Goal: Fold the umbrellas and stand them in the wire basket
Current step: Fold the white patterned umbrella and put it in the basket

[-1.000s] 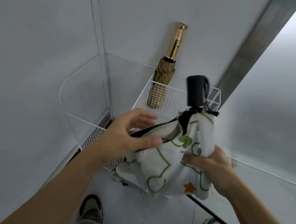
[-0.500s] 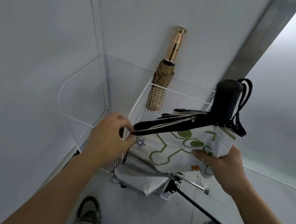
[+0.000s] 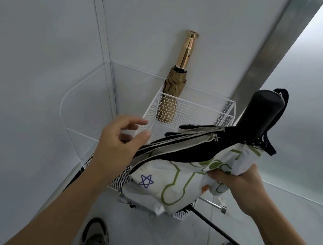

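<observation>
Down in the corner, the white wire basket (image 3: pixel 197 103) sits on the floor against the wall. It holds one thing: a tan umbrella (image 3: pixel 172 94), folded and standing upright in the far left corner. Its gold handle (image 3: pixel 187 50) rises well above the rim and leans on the wall. The rest of the basket that I can see holds nothing else, though its near side is hidden.

What hides it is the patterned umbrella (image 3: pixel 169 178), which is in the air between me and the basket, not in it. Its cloth is white with green outlined shapes, a blue star and a bit of orange. The black lining and pale ribs show along the top edge, loosely bunched rather than wrapped tight. Its stubby black handle (image 3: pixel 262 114) tilts up and to the right, with a black strap (image 3: pixel 271 148) looped around it. A metal shaft end (image 3: pixel 214 205) pokes out underneath.

My right grip (image 3: pixel 236 188) is closed around the bunched cloth just below the handle and carries the whole umbrella. My left grip (image 3: pixel 120 137) is slack, fingers spread and holding nothing, at the far end of the ribs. I cannot tell whether the thumb touches them. My shoes (image 3: pixel 95 238) stand on the floor below.
</observation>
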`<state>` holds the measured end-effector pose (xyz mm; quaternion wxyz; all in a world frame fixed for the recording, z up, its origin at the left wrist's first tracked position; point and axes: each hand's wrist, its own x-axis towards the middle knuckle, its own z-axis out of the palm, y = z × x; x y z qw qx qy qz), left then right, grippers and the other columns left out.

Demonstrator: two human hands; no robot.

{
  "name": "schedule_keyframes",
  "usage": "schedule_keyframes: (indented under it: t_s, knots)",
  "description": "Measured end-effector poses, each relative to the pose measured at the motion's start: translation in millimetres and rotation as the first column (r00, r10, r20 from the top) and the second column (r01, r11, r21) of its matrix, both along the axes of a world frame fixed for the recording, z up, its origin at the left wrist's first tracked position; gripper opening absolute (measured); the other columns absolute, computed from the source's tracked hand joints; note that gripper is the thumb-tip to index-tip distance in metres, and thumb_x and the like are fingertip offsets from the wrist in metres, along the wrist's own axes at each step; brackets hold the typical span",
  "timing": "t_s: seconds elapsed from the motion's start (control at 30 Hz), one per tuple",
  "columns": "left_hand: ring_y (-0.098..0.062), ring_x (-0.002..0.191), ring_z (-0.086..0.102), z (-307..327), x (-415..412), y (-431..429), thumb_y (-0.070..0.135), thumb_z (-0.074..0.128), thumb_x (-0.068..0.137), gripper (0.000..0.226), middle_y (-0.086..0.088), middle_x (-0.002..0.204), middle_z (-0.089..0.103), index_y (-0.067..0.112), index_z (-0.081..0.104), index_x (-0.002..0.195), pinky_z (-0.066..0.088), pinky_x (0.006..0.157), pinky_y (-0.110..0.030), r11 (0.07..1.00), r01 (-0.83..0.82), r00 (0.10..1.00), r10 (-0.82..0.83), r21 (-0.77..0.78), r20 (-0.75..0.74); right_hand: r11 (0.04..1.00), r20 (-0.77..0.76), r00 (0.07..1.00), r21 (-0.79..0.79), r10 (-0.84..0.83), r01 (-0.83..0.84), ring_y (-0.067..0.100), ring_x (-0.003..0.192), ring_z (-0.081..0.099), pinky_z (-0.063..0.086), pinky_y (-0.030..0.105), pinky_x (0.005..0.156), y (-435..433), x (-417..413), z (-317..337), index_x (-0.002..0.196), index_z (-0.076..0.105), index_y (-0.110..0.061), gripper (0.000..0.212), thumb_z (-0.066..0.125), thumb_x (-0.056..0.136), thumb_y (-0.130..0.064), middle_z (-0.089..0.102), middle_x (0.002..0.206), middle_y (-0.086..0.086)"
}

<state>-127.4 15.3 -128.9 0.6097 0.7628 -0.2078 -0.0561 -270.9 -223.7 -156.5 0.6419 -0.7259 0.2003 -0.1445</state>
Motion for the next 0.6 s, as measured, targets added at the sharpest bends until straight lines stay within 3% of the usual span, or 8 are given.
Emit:
schedule_keyframes:
  t_s: [0.1, 0.17, 0.23, 0.3, 0.37, 0.47, 0.53, 0.6]
  knots:
    - [-0.017, 0.098, 0.070, 2.1, -2.4, 1.1, 0.027, 0.073, 0.078, 0.034, 0.000, 0.102, 0.073, 0.026, 0.069, 0.112, 0.056, 0.087, -0.031, 0.942, 0.336, 0.915, -0.321, 0.021, -0.244, 0.999, -0.006, 0.999, -0.027, 0.042, -0.042, 0.025, 0.083, 0.074, 0.056, 0.036, 0.070, 3.1, -0.3, 3.1, 0.079, 0.075, -0.018, 0.036, 0.072, 0.072, 0.017, 0.077, 0.087, 0.007]
    - [-0.019, 0.085, 0.073, 4.4, -4.6, 2.3, 0.014, 0.073, 0.082, 0.018, -0.005, 0.090, 0.076, 0.015, 0.074, 0.100, 0.058, 0.075, -0.027, 0.900, 0.434, 0.867, -0.409, 0.030, -0.284, 0.996, -0.015, 0.999, -0.078, 0.046, -0.047, 0.023, 0.080, 0.073, 0.056, 0.036, 0.070, 3.0, -1.2, 4.8, 0.078, 0.074, -0.016, 0.034, 0.072, 0.072, 0.017, 0.076, 0.083, 0.006]
    - [-0.016, 0.071, 0.070, 4.8, -2.9, 3.3, 0.002, 0.070, 0.085, 0.007, -0.007, 0.078, 0.075, 0.008, 0.074, 0.085, 0.054, 0.066, -0.022, 0.934, 0.356, 0.904, -0.340, 0.015, -0.258, 0.992, -0.013, 0.999, -0.120, 0.035, -0.036, 0.022, 0.078, 0.073, 0.056, 0.037, 0.070, 1.1, -2.1, 6.9, 0.079, 0.073, -0.013, 0.031, 0.072, 0.072, 0.017, 0.076, 0.081, 0.006]
    - [-0.013, 0.074, 0.068, 2.5, 2.4, 3.5, 0.000, 0.068, 0.086, 0.011, -0.006, 0.081, 0.073, 0.010, 0.073, 0.085, 0.053, 0.070, -0.025, 0.979, 0.204, 0.960, -0.203, -0.012, -0.191, 0.991, -0.006, 0.999, -0.126, 0.043, -0.044, 0.023, 0.080, 0.073, 0.057, 0.037, 0.071, 0.8, -2.6, 9.3, 0.079, 0.074, -0.015, 0.033, 0.072, 0.072, 0.017, 0.076, 0.082, 0.006]
    - [-0.008, 0.099, 0.067, 2.5, 5.0, 1.2, 0.018, 0.071, 0.087, 0.018, 0.003, 0.105, 0.072, 0.027, 0.072, 0.103, 0.052, 0.087, -0.030, 0.981, 0.184, 0.969, -0.191, -0.056, -0.155, 0.989, -0.010, 0.997, -0.122, 0.082, -0.082, 0.021, 0.078, 0.073, 0.057, 0.031, 0.068, 5.5, -2.0, 13.2, 0.073, 0.075, -0.024, 0.042, 0.071, 0.073, 0.018, 0.076, 0.081, 0.005]
    - [-0.006, 0.121, 0.058, 6.9, -5.7, -8.8, 0.049, 0.060, 0.086, 0.037, 0.013, 0.131, 0.062, 0.045, 0.061, 0.123, 0.046, 0.103, -0.031, 0.910, 0.410, 0.861, -0.407, -0.057, -0.303, 0.980, -0.026, 0.991, -0.148, 0.133, -0.136, 0.017, 0.076, 0.072, 0.055, 0.025, 0.065, 13.6, 0.6, 11.2, 0.073, 0.073, -0.021, 0.039, 0.073, 0.072, 0.018, 0.075, 0.078, 0.003]
    - [-0.021, 0.119, 0.062, 7.7, -9.6, -12.2, 0.052, 0.049, 0.089, 0.047, -0.002, 0.126, 0.068, 0.026, 0.065, 0.125, 0.048, 0.103, -0.036, 0.864, 0.492, 0.735, -0.478, -0.106, -0.481, 0.982, -0.037, 0.994, -0.157, 0.103, -0.107, 0.017, 0.078, 0.072, 0.055, 0.027, 0.066, 14.3, 2.1, 6.0, 0.081, 0.071, -0.016, 0.031, 0.076, 0.071, 0.014, 0.075, 0.080, 0.002]
    - [-0.034, 0.108, 0.066, 6.2, -8.7, -9.4, 0.058, 0.045, 0.093, 0.059, -0.014, 0.114, 0.072, 0.010, 0.071, 0.116, 0.054, 0.091, -0.038, 0.835, 0.543, 0.685, -0.504, -0.093, -0.527, 0.990, -0.047, 0.999, -0.144, 0.010, -0.016, 0.013, 0.076, 0.072, 0.054, 0.025, 0.063, 11.3, 4.1, 5.5, 0.086, 0.070, -0.010, 0.030, 0.075, 0.071, 0.015, 0.075, 0.079, -0.001]
